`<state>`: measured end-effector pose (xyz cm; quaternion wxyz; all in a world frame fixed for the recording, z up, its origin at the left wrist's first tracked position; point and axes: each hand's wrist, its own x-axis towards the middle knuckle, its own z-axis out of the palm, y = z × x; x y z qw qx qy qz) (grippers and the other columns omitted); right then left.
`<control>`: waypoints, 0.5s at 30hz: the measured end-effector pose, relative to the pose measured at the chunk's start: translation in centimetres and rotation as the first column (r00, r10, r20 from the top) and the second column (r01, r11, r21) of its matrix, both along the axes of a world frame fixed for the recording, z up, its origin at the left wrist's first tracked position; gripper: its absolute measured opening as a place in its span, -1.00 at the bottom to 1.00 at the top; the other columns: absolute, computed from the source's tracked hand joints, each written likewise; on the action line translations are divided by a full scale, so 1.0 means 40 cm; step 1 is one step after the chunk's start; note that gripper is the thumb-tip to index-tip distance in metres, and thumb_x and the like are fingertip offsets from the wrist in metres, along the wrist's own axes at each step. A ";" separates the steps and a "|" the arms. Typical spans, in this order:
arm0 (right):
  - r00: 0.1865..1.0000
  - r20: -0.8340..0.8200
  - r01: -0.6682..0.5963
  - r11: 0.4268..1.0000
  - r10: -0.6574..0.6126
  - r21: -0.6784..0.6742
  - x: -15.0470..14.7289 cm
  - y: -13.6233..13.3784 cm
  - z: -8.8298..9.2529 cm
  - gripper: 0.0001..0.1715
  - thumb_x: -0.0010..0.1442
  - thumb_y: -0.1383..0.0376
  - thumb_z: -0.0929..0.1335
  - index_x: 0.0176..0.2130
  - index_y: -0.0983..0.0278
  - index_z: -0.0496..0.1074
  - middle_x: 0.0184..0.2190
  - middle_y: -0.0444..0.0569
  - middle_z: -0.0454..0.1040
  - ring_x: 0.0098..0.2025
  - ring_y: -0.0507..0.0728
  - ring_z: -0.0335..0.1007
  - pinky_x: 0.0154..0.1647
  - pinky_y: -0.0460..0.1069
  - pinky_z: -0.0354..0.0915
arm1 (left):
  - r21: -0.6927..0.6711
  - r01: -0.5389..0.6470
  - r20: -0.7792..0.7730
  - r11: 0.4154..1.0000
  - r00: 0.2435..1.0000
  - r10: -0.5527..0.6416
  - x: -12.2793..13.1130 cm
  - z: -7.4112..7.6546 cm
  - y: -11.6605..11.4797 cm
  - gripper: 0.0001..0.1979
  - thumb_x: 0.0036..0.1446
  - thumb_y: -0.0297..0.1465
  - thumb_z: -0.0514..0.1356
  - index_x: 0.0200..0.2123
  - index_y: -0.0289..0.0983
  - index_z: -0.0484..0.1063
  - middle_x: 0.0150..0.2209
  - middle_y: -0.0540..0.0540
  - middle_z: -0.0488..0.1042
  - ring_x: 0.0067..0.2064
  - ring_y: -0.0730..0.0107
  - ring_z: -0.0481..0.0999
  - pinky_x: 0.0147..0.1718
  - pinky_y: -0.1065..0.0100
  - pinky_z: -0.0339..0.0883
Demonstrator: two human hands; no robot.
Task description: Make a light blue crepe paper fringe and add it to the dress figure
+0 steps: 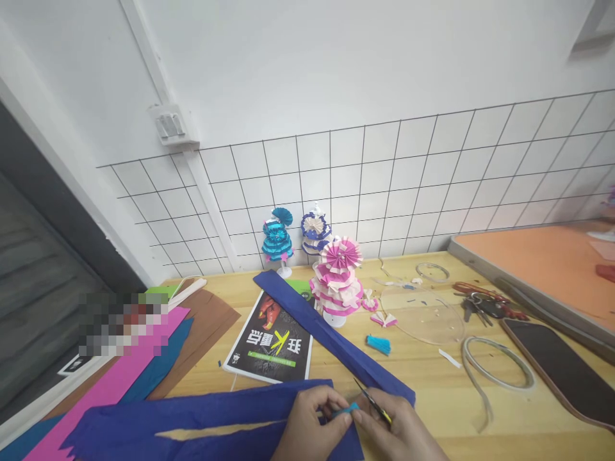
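My left hand (310, 422) is closed, pinching a small piece of bright blue paper (353, 407) above the front edge of the table. The fingertips of my right hand (396, 426) meet the same piece from the other side. Tucked in that hand is a slim pair of scissors (373, 400), dark with yellow, its tip pointing up and left; its handles are partly hidden. Dark blue crepe paper (206, 413) lies under my hands and spreads left. Another dark blue strip (331, 333) runs diagonally behind them. A bright blue paper tassel (378, 345) lies farther back.
Three ruffled paper trees, one pink and white (339, 282), stand behind a black-covered booklet (273, 339). Pink (115, 378) and brown (206, 314) paper lies left. On the right are a tape roll (500, 363), keys (480, 304) and a phone (562, 365). A wire grid (362, 166) backs the table.
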<state>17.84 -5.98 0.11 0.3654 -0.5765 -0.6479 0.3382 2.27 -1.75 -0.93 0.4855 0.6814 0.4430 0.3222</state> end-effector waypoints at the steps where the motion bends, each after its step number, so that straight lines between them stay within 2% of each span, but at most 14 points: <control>1: 1.000 -0.002 -0.002 1.000 0.002 0.004 0.001 0.000 0.001 -0.66 0.15 0.20 0.24 -0.57 0.30 0.35 -0.65 -0.18 0.32 -0.53 0.06 0.23 -0.53 -0.12 0.17 | -0.002 0.004 -0.006 1.000 1.000 -0.004 0.001 0.007 -0.002 -0.87 -0.16 -0.59 0.19 -0.50 -0.32 0.52 -0.52 -0.06 0.53 -0.44 0.34 0.45 -0.43 0.42 0.30; 6: 0.995 -0.060 -0.078 0.997 0.078 0.010 0.000 -0.002 0.015 -0.76 0.15 0.27 0.24 -0.45 0.29 0.42 -0.51 -0.10 0.47 -0.42 0.13 0.36 -0.41 -0.10 0.25 | 0.042 -0.001 -0.072 0.999 0.997 0.004 0.004 0.032 -0.007 -0.67 -0.22 -0.65 0.17 -0.31 -0.31 0.50 -0.34 -0.12 0.55 -0.32 0.27 0.45 -0.30 0.37 0.31; 10: 0.998 0.017 -0.053 0.998 0.053 0.019 -0.002 -0.003 0.022 -0.68 0.16 0.23 0.21 -0.50 0.30 0.40 -0.58 -0.10 0.42 -0.49 0.12 0.32 -0.47 -0.10 0.23 | 0.088 0.036 -0.071 0.995 0.997 -0.030 0.005 0.036 -0.006 -0.75 -0.19 -0.66 0.16 -0.40 -0.36 0.55 -0.46 -0.14 0.52 -0.36 0.26 0.47 -0.35 0.38 0.32; 15: 0.996 0.089 -0.024 0.999 0.022 0.025 0.002 0.000 0.015 -0.68 0.16 0.25 0.22 -0.52 0.31 0.39 -0.62 -0.14 0.36 -0.51 0.09 0.28 -0.49 -0.11 0.21 | 0.115 0.044 -0.116 0.992 0.993 -0.030 0.008 0.039 0.002 -0.78 -0.19 -0.65 0.19 -0.44 -0.35 0.58 -0.52 -0.13 0.50 -0.43 0.30 0.43 -0.44 0.41 0.29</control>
